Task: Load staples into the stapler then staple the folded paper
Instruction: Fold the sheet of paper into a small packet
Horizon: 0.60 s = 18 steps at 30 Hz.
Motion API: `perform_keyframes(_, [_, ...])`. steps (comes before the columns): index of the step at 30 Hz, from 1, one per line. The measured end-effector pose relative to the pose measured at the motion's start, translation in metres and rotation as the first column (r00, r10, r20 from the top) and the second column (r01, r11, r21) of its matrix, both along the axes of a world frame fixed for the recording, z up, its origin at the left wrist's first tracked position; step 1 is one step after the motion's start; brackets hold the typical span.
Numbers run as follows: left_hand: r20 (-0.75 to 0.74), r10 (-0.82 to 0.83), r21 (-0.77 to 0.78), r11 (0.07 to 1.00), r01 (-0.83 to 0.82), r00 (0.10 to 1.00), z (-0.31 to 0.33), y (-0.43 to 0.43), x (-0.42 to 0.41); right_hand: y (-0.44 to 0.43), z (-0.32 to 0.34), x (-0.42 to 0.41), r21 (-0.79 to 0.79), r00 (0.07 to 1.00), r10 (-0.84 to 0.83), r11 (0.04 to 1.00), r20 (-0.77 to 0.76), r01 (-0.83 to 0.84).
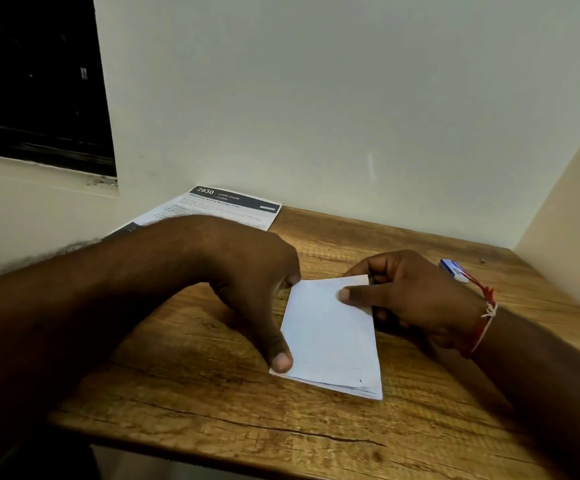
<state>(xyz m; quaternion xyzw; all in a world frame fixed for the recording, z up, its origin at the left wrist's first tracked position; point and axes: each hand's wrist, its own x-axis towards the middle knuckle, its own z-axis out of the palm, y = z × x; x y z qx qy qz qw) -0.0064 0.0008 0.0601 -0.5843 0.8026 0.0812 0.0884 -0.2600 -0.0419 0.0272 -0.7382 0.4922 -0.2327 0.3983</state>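
Observation:
A folded white paper (330, 337) lies on the wooden table (191, 386), several layers showing at its near edge. My left hand (247, 282) presses on the paper's left side, the thumb pinning the near left corner. My right hand (409, 299) grips the paper's far right edge, the thumb on top and the other fingers tucked beneath or behind. A small blue and white box (453, 268), perhaps of staples, lies on the table beyond my right wrist. No stapler is in view.
A printed sheet with a dark header (226, 206) lies at the table's back left against the wall. Walls close in the table at the back and right. A dark window (32, 81) sits at the upper left.

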Motion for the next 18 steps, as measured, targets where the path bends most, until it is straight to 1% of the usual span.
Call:
perform_keyframes(1, [-0.06, -0.006, -0.001, 1.0, 0.006, 0.998, 0.002, 0.0, 0.0, -0.002, -0.001, -0.001, 0.037, 0.999, -0.004, 0.999, 0.039, 0.003])
perform_keyframes(3, [-0.247, -0.002, -0.057, 0.998, -0.012, 0.969, 0.008, 0.0, 0.001, -0.004, -0.002, -0.001, 0.122, 0.983, -0.039, 0.992, 0.18, 0.018])
perform_keyframes(4, [-0.368, -0.004, -0.135, 0.99, -0.049, 0.93, 0.011, 0.0, 0.0, -0.003, -0.001, -0.001, 0.155, 0.96, -0.062, 0.988, 0.273, 0.02])
perform_keyframes(5, [-0.498, 0.003, -0.211, 0.969, -0.125, 0.867, 0.008, -0.005, 0.002, -0.003, 0.0, -0.001, 0.168, 0.927, -0.08, 0.986, 0.367, 0.018])
perform_keyframes(6, [-0.619, 0.01, -0.264, 0.939, -0.22, 0.786, 0.004, -0.011, 0.004, -0.004, 0.002, -0.001, 0.16, 0.888, -0.094, 0.987, 0.45, 0.024])
perform_keyframes(7, [-0.723, 0.01, -0.287, 0.905, -0.313, 0.691, 0.0, -0.017, 0.008, -0.004, 0.004, -0.002, 0.14, 0.848, -0.108, 0.989, 0.518, 0.04])
perform_keyframes(8, [-0.81, 0.015, -0.268, 0.88, -0.393, 0.587, -0.003, -0.022, 0.011, -0.006, 0.007, -0.004, 0.121, 0.807, -0.122, 0.991, 0.578, 0.063])
perform_keyframes(9, [-0.886, 0.021, -0.208, 0.875, -0.437, 0.463, -0.006, -0.026, 0.013, -0.007, 0.009, -0.006, 0.109, 0.766, -0.134, 0.99, 0.629, 0.083])
perform_keyframes(10, [-0.946, 0.026, -0.125, 0.89, -0.438, 0.323, -0.008, -0.028, 0.014, -0.007, 0.011, -0.007, 0.106, 0.729, -0.142, 0.99, 0.67, 0.095])
perform_keyframes(12, [-0.997, 0.074, 0.068, 0.941, -0.332, 0.007, -0.013, -0.029, 0.01, -0.007, 0.012, -0.008, 0.113, 0.678, -0.141, 0.99, 0.721, 0.086])
perform_keyframes(13, [-0.986, 0.113, 0.142, 0.953, -0.266, -0.121, -0.016, -0.028, 0.005, -0.006, 0.011, -0.008, 0.117, 0.667, -0.134, 0.991, 0.733, 0.072])
perform_keyframes(14, [-0.966, 0.151, 0.196, 0.956, -0.217, -0.21, -0.02, -0.027, 0.002, -0.005, 0.011, -0.007, 0.124, 0.662, -0.128, 0.991, 0.739, 0.054])
perform_keyframes(15, [-0.954, 0.162, 0.214, 0.957, -0.195, -0.253, -0.024, -0.026, -0.002, -0.004, 0.01, -0.006, 0.132, 0.664, -0.123, 0.991, 0.738, 0.036])
perform_keyframes(16, [-0.953, 0.153, 0.207, 0.959, -0.192, -0.261, -0.028, -0.026, -0.005, -0.003, 0.01, -0.005, 0.138, 0.672, -0.116, 0.99, 0.731, 0.02])
perform_keyframes(18, [-0.969, 0.103, 0.152, 0.965, -0.215, -0.223, -0.031, -0.026, -0.01, -0.001, 0.008, -0.005, 0.129, 0.708, -0.096, 0.992, 0.7, 0.007])
